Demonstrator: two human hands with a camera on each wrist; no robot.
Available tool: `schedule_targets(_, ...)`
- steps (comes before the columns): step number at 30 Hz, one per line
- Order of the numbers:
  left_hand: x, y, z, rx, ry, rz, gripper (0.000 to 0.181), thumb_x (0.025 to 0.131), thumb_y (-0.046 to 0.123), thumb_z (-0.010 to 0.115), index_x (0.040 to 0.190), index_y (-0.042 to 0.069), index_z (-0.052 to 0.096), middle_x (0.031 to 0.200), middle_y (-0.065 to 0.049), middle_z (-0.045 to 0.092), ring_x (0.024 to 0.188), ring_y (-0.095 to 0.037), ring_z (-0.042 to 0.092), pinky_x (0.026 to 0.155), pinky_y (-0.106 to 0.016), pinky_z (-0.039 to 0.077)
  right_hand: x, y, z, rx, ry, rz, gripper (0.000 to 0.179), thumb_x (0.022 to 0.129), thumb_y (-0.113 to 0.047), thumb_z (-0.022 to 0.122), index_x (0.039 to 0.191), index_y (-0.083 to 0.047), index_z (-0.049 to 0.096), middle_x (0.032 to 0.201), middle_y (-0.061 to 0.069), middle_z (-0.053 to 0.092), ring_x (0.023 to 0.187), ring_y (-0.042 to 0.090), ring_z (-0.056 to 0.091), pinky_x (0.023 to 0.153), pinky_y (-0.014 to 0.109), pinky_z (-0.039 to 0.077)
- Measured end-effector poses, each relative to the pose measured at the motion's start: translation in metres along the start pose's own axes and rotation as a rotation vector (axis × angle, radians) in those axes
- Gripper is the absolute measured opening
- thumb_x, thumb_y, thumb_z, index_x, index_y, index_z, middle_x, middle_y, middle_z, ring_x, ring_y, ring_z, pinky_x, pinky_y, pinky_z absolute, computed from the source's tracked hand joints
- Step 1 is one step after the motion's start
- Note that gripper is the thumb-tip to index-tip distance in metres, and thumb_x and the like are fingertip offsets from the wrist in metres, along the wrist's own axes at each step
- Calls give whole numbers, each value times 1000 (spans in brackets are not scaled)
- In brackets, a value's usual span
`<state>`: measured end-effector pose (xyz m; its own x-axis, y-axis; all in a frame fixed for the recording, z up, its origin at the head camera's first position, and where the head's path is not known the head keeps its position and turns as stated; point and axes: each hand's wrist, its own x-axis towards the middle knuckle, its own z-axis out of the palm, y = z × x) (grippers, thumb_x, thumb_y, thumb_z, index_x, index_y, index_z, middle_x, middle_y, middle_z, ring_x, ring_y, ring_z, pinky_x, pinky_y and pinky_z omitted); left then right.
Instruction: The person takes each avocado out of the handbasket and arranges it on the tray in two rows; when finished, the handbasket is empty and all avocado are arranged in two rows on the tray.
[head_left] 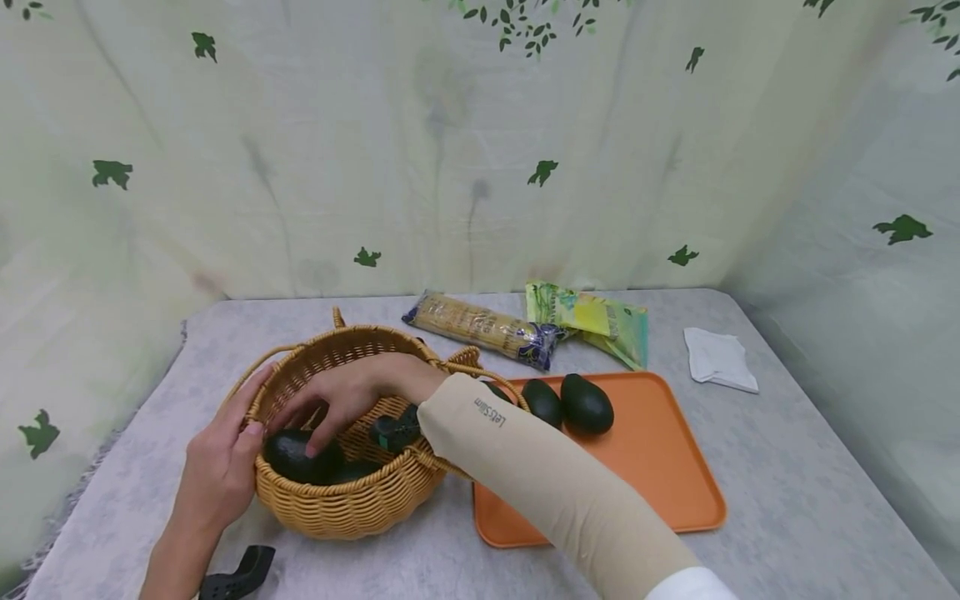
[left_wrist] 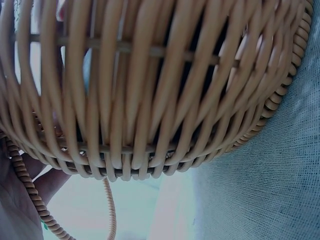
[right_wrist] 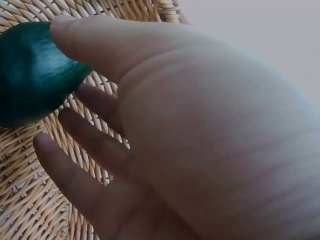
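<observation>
A round wicker basket [head_left: 352,508] stands on the table, an avocado [head_left: 296,457] inside near its left wall and another dark one [head_left: 356,471] partly hidden beside it. My left hand [head_left: 221,462] holds the basket's left rim. In the left wrist view, the woven side [left_wrist: 135,90] fills most of the picture, with part of that hand [left_wrist: 22,200] beside the handle. Reaching over the rim, my right hand [head_left: 348,396] is inside the basket. Its thumb tip overlaps the avocado [right_wrist: 35,75] in the right wrist view, while the other fingers [right_wrist: 75,175] extend loosely, spread apart.
Right of the basket lies an orange tray [head_left: 660,467] with avocados [head_left: 587,405] along its far left side, partly behind my right sleeve. A pasta packet [head_left: 480,325], green-yellow packets [head_left: 592,321] and a white tissue packet [head_left: 720,358] lie farther back. The basket's handle [head_left: 498,379] leans right.
</observation>
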<state>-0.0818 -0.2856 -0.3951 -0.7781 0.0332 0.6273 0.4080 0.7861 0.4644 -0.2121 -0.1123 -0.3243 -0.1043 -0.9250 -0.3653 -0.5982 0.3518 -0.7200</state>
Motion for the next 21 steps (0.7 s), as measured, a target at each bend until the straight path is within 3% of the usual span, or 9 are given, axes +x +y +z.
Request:
schedule_targets(3,1,-1,0,-9,5,17,56,102,12,40,158,18,45,152,-17,54,133,16,35,102,0,24,-1,0,-1,-15,37,23,60,96,-22,73,151,-15,50,150,-4,53,133,1,49,100,10,39)
schedule_targets(11,0,-1,0,-13,6,13,57,102,12,42,158,19,45,152,-16,54,131,20,34,99,2,25,-4,0,-2,-53,135,39,42,95,-23,75,131,-9,60,129,-3,62,119,1,56,93,8,41)
schedule_targets(21,-1,0,0,-7,4,7,57,102,12,42,158,19,45,152,-15,54,131,19,34,97,3,25,-5,2,-2,-119,90,20,44,97,-22,72,139,-12,64,135,-2,65,120,3,58,94,9,43)
